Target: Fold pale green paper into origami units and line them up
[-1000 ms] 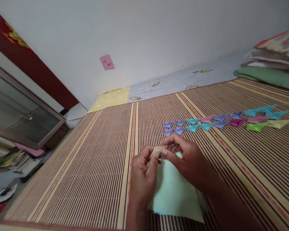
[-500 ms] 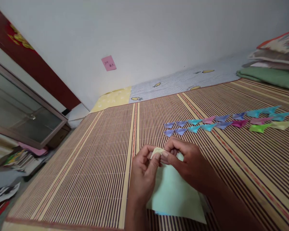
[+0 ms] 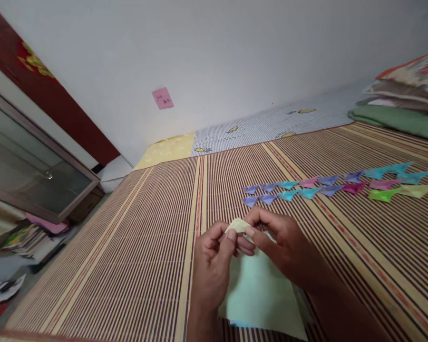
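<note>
A small folded piece of pale yellow paper is pinched between both hands. My left hand is closed on its left corner, thumb in front. My right hand grips its right side between thumb and forefinger. Beneath the hands lie pale green paper sheets, partly covered by my right hand and forearm, with a blue edge showing under them. Beyond the hands, several folded paper figures in purple, blue, pink, green and yellow stand in two rows.
Everything rests on a striped bamboo mat. Folded bedding and a pillow are piled at the far right. A pink note is on the wall. At left are a glass-fronted cabinet door and stacked magazines.
The folded yellow paper has been turned a little and shows more of its face. My right thumb has shifted slightly to the right along it. The view has tilted slightly.
</note>
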### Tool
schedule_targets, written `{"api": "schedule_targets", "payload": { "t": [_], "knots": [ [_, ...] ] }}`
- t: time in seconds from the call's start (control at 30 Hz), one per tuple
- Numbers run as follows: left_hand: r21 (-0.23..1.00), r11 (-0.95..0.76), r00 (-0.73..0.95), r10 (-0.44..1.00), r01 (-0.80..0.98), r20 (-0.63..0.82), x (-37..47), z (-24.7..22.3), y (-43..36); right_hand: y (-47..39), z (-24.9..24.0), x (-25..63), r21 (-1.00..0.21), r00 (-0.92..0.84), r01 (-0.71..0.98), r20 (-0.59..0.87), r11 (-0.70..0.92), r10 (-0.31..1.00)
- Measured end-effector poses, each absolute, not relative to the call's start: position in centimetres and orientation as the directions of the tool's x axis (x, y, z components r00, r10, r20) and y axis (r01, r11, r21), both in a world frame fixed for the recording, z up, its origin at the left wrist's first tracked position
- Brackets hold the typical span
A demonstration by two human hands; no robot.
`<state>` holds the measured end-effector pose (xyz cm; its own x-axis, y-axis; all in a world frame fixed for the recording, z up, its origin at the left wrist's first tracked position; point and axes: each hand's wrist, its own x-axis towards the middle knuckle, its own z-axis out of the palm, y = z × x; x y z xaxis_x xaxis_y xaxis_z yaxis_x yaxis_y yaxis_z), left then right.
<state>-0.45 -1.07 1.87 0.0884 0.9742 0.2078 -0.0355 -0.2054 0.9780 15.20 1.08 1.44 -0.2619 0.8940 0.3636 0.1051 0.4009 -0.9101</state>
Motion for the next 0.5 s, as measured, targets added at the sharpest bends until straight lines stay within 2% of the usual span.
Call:
{"api": "schedule_targets", "payload": {
  "t": [0.5],
  "knots": [
    [0.953, -0.256, 0.083, 0.966, 0.164, 0.245, -0.58, 1.47, -1.52, 0.74, 1.85, 15.13, -0.909, -0.303, 0.052, 0.381, 0.414, 0.873]
  ]
}}
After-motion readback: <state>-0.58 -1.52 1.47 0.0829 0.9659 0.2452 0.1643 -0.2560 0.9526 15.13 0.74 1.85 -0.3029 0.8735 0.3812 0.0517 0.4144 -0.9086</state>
